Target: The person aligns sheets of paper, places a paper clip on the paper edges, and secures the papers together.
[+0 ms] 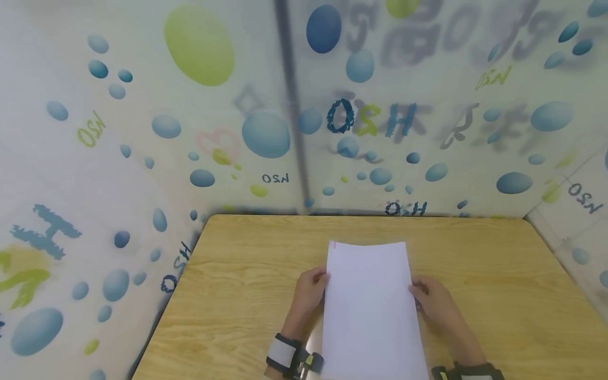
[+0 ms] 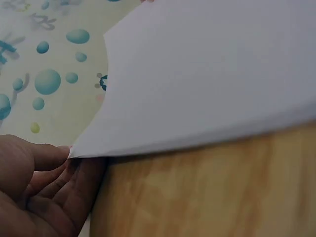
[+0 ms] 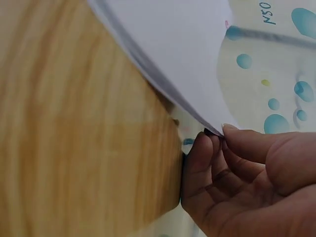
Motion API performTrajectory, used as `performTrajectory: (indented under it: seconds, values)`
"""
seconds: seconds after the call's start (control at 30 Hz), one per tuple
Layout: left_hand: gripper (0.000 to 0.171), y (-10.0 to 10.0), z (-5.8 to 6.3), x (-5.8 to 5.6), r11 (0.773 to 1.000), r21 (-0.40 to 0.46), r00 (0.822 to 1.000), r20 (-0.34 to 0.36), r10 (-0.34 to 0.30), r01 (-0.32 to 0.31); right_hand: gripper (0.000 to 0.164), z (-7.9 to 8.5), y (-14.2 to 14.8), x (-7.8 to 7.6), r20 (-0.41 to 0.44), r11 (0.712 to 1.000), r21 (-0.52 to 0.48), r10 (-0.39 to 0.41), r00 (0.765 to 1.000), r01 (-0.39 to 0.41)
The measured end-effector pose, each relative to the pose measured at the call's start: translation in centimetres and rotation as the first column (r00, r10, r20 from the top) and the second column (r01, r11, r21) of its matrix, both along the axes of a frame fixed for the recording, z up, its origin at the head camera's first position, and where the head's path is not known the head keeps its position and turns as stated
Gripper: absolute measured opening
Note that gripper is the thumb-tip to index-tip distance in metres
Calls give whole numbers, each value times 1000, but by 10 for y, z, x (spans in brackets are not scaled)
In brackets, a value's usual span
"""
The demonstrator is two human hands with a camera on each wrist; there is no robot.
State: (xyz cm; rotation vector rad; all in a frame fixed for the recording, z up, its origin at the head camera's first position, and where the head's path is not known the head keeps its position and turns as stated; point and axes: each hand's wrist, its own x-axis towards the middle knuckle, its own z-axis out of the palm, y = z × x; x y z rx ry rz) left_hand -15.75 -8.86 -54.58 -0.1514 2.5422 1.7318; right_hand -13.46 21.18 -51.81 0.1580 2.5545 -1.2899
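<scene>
A white stack of paper [image 1: 369, 309] is held upright-lengthwise above the table, its top edge sagging slightly in the middle. A small pink paper clip [image 1: 334, 245] sits at its top left corner. My left hand [image 1: 310, 290] pinches the left side of the stack between thumb and fingers; the left wrist view shows the thumb [image 2: 52, 156] on top of the sheet's edge. Opposite, my right hand [image 1: 434, 302] pinches the right side, thumb [image 3: 247, 143] above and curled fingers beneath. Along the long side in the right wrist view, the edge looks layered, so several sheets lie together.
The wooden table [image 1: 247, 274] reaches back to a wall [image 1: 228, 105] printed with blue and green bubbles and lettering. More of this printed covering stands at the left and right. Each wrist wears a dark strap [image 1: 285, 353].
</scene>
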Motion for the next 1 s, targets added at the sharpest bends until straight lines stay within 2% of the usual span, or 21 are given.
performTrajectory:
  seconds: [0.13, 0.37, 0.67, 0.87, 1.0]
  values:
    - [24, -3, 7, 3, 997, -71, 1000, 4, -15, 15, 35, -2, -1, -1, -11, 1000, 28, 11, 1000, -10]
    - [25, -3, 13, 7, 991, -131, 999, 26, -23, 26, 36, -2, -3, -1, -27, 998, 64, 23, 999, -21]
    - [24, -3, 15, 8, 990, -141, 1000, 27, -10, 14, 38, 0, -4, -3, -30, 995, 91, 35, 999, -33]
    - [24, -9, 14, 8, 987, -156, 999, -11, -30, 28, 45, -3, 0, -4, -27, 989, 132, 66, 997, -62]
    - [26, -15, 14, 6, 974, -223, 997, -65, -49, 33, 48, -5, 7, 0, -101, 981, 173, 103, 990, -85]
